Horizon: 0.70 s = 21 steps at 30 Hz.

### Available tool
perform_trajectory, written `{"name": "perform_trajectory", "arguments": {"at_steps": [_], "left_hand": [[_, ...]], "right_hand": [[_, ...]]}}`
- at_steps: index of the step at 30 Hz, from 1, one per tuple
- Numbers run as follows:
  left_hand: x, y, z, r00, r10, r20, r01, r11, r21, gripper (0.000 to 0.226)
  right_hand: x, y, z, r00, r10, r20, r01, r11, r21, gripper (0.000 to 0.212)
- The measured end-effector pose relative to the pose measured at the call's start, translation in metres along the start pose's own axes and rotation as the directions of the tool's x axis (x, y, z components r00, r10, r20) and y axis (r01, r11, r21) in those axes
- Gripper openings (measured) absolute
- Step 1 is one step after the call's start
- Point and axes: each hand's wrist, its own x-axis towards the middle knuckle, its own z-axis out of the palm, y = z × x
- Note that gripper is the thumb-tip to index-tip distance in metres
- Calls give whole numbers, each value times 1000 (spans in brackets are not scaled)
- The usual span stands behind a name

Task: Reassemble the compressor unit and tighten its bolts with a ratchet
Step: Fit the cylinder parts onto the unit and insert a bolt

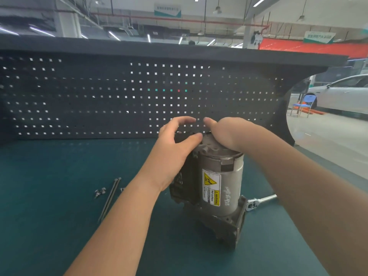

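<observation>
Here, both hands' fingers [199, 136] rest atop the upright compressor unit [219, 180].

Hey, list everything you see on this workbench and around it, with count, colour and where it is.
compressor unit: one, grey with a yellow warning label, upright at the bench's middle
long bolts: two, silver, lying left of the compressor unit
short bolts: a few, silver, beside the long bolts; exact count unclear
ratchet: one, silver, flat behind the compressor unit's right side
bench mat: one, dark teal
pegboard: one, black, behind the bench
car: one, white, far right
chair: one, blue, by the car
left hand: on the compressor unit's top left
right hand: on its top
</observation>
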Motion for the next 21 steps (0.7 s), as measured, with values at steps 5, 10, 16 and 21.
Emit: {"name": "perform_trajectory", "arguments": {"at_steps": [5,10,16,21], "left_hand": [[-23,-20,-5,967,93,-237,-67,991,116,36],[-20,-68,-110,785,-183,-592,558,624,547,22],[-23,-103,-150,662,-554,-506,652,93,752,32],[-13,-105,-151,600,-645,-473,722,183,667,32]], "right_hand": [[-11,-1,0,997,-15,-76,29,983,179,50],[-6,8,7,986,109,-124,-52,919,392,52],[7,16,11,941,184,-283,-54,910,412,57],[9,12,10,953,185,-240,-89,929,360,62]]}}
